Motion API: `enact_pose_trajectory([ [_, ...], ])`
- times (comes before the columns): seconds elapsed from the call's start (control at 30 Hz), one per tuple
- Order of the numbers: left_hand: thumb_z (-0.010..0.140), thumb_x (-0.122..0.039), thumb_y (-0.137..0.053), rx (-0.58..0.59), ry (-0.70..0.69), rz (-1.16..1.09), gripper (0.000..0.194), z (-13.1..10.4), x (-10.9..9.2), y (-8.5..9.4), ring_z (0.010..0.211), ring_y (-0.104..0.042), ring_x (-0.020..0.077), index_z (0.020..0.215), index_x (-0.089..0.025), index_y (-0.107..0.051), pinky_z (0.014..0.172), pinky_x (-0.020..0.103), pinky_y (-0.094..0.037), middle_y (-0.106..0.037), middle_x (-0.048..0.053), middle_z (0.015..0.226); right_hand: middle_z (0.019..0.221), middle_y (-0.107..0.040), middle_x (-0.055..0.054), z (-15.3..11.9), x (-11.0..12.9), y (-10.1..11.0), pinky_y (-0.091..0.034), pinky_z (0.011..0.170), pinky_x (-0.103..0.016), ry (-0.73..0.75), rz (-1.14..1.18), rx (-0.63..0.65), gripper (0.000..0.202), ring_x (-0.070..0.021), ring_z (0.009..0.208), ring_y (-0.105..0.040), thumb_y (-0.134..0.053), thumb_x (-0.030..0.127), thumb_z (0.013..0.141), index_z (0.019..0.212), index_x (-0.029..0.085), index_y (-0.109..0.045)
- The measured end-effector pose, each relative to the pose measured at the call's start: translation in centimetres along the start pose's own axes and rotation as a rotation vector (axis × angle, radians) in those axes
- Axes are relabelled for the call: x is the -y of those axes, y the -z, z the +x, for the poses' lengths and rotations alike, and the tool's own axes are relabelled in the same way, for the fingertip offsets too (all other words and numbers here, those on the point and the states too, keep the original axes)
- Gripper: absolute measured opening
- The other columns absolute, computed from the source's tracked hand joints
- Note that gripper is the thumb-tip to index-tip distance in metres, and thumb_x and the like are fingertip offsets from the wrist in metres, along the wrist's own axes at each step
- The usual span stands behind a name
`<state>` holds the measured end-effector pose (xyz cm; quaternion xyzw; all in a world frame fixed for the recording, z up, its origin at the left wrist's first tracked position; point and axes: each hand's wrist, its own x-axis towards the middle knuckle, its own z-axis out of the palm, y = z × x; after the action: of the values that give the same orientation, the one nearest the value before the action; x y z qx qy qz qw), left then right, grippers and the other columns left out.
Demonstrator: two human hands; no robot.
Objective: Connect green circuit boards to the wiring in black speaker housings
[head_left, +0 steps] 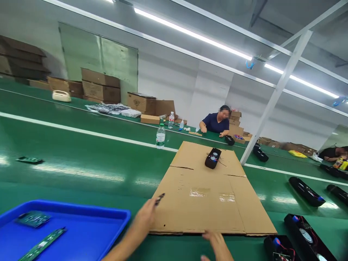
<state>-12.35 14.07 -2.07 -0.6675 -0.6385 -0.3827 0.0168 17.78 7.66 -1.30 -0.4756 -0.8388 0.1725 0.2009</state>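
Head view, tilted. Green surface (89, 159) fills most of the frame; flattened cardboard sheet (209, 195) lies on it at centre.

Left hand (146, 215), lower centre, at the near left corner of the cardboard sheet. Fingers pinched closed around a small dark part (160, 198), which sticks up and to the right from the fingertips. Part is motion-blurred; kind cannot be told.

Right hand (217, 243), bottom centre-right, blurred, lying at the near edge of the cardboard sheet. Looks loosely open, nothing seen in it; the blur keeps me from being sure.

Black speaker unit (212, 158) sits on the far part of the cardboard sheet, upper centre, well apart from both hands, thin wires trailing beside it.

Blue tray (89, 232), lower left, just beside the left forearm, holds two green circuit boards (34, 219).

More black speaker units (306, 191) lie along the right side of the frame, two with wires showing at the lower right corner.

Water bottle (160, 136) stands upright beyond the cardboard sheet, left of centre. Another green board (29, 160) lies alone at left.

A co-worker in dark blue (216, 123) sits at the far side, upper centre; cardboard boxes (100, 87) are stacked upper left.
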Motion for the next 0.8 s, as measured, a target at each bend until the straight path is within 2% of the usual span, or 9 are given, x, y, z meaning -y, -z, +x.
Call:
enact_pose_trajectory([
  [0.03,0.077,-0.008,-0.032,0.029,-0.024,-0.003,0.038,0.3,-1.3,-1.9,0.089,-0.066,0.0184,0.095,-0.018,-0.064,0.079,0.027,-0.053,-0.072,0.007,0.093,0.127,-0.051,-0.006,2.1,0.1,0.8,-0.041,0.098,-0.031,-0.023,-0.061,0.076,0.039,-0.0205,0.117,-0.048,-0.06,0.025,0.081,0.119,0.023,-0.052],
  [0.1,0.073,0.0,-0.028,0.079,-0.058,0.009,0.047,0.2,-3.3,-5.0,0.094,-0.064,0.0169,0.103,-0.015,-0.062,0.083,0.027,-0.051,-0.07,0.008,0.1,0.134,-0.044,-0.009,6.8,0.0,2.2,-0.036,0.102,-0.031,-0.102,-0.185,0.103,0.043,-0.0207,0.124,-0.041,-0.059,0.022,0.081,0.123,0.019,-0.049],
  [0.17,0.075,0.001,-0.027,0.106,-0.069,0.048,0.048,-0.5,-4.0,-6.9,0.092,-0.064,0.0194,0.108,-0.013,-0.06,0.082,0.031,-0.051,-0.069,0.009,0.098,0.134,-0.043,-0.012,11.6,-0.9,3.0,-0.034,0.103,-0.036,-0.156,-0.228,0.102,0.042,-0.024,0.124,-0.04,-0.066,0.021,0.077,0.117,0.015,-0.053],
  [0.27,0.078,0.003,-0.025,0.119,-0.085,0.109,0.051,-1.6,-3.3,-7.9,0.096,-0.061,0.0196,0.117,-0.013,-0.054,0.085,0.032,-0.048,-0.066,0.01,0.102,0.131,-0.045,-0.01,18.0,-3.2,3.6,-0.039,0.096,-0.047,-0.255,-0.307,0.106,0.035,-0.026,0.118,-0.044,-0.062,0.027,0.083,0.115,0.015,-0.053],
  [0.37,0.076,0.005,-0.024,0.113,-0.097,0.159,0.056,-2.1,-2.2,-8.6,0.1,-0.059,0.0193,0.121,-0.016,-0.052,0.09,0.034,-0.045,-0.064,0.008,0.106,0.127,-0.046,-0.008,23.1,-5.4,4.2,-0.041,0.093,-0.047,-0.321,-0.403,0.075,0.03,-0.0237,0.112,-0.048,-0.055,0.03,0.088,0.116,0.018,-0.052],
  [0.47,0.074,0.007,-0.026,0.104,-0.096,0.197,0.058,-2.1,-1.5,-9.5,0.097,-0.061,0.0198,0.117,-0.019,-0.057,0.093,0.034,-0.043,-0.067,0.005,0.1,0.127,-0.047,-0.008,27.0,-6.6,5.0,-0.042,0.093,-0.046,-0.364,-0.476,0.04,0.029,-0.0228,0.111,-0.049,-0.053,0.03,0.089,0.116,0.019,-0.052],
  [0.63,0.076,0.006,-0.031,0.103,-0.088,0.233,0.059,-2.2,-1.1,-10.7,0.097,-0.06,0.0188,0.121,-0.023,-0.054,0.097,0.032,-0.041,-0.067,0.004,0.103,0.121,-0.051,-0.008,29.9,-7.2,5.0,-0.048,0.085,-0.042,-0.44,-0.506,0.057,0.032,-0.021,0.103,-0.054,-0.054,0.031,0.089,0.116,0.016,-0.051],
  [0.73,0.076,0.007,-0.032,0.099,-0.034,0.252,0.059,-2.3,-1.3,-11.0,0.1,-0.058,0.0196,0.123,-0.023,-0.052,0.098,0.036,-0.04,-0.065,0.005,0.105,0.12,-0.05,-0.009,28.8,-6.3,3.6,-0.048,0.085,-0.042,-0.473,-0.511,0.047,0.033,-0.0212,0.102,-0.054,-0.054,0.031,0.089,0.118,0.016,-0.05],
  [0.8,0.076,0.008,-0.032,0.103,-0.017,0.255,0.06,-2.2,-1.7,-10.8,0.101,-0.057,0.0196,0.125,-0.022,-0.05,0.098,0.038,-0.039,-0.063,0.005,0.106,0.119,-0.051,-0.009,26.5,-5.2,2.5,-0.049,0.083,-0.041,-0.48,-0.504,0.055,0.033,-0.0206,0.1,-0.055,-0.054,0.031,0.089,0.118,0.015,-0.05],
])
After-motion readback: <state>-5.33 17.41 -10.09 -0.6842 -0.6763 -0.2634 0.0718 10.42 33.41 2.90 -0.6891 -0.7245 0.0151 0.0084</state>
